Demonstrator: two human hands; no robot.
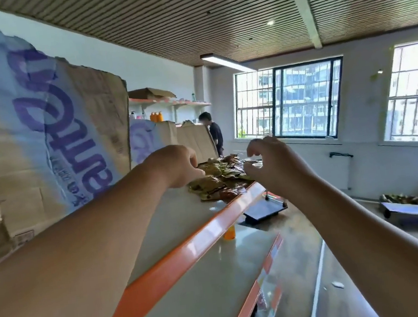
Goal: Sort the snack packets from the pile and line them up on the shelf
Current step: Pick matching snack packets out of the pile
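Here, head view | snack packets point(216, 181) are heaped on the orange-edged shelf point(187, 244) | left hand point(176, 165) is curled at the pile's 9 o'clock edge, grip cannot be told | right hand point(270, 165) is held at 3 o'clock, fingers and thumb apart, nothing held | cardboard point(63, 125) at 9 o'clock is printed in purple lettering, not readable.

A: What is above?
B: A ceiling point(208, 10) of brown slats, a white beam point(298, 0) and one long lamp point(226, 61), lit.
A: And the far wall point(362, 110)?
B: White, with a barred window point(291, 101) and a second window point(416, 91); daylight, buildings outside.
A: The floor point(295, 226)?
B: Grey, shiny. At left, torn cardboard point(59, 131) with purple letters stands upright; far back, a person point(213, 132) in black.
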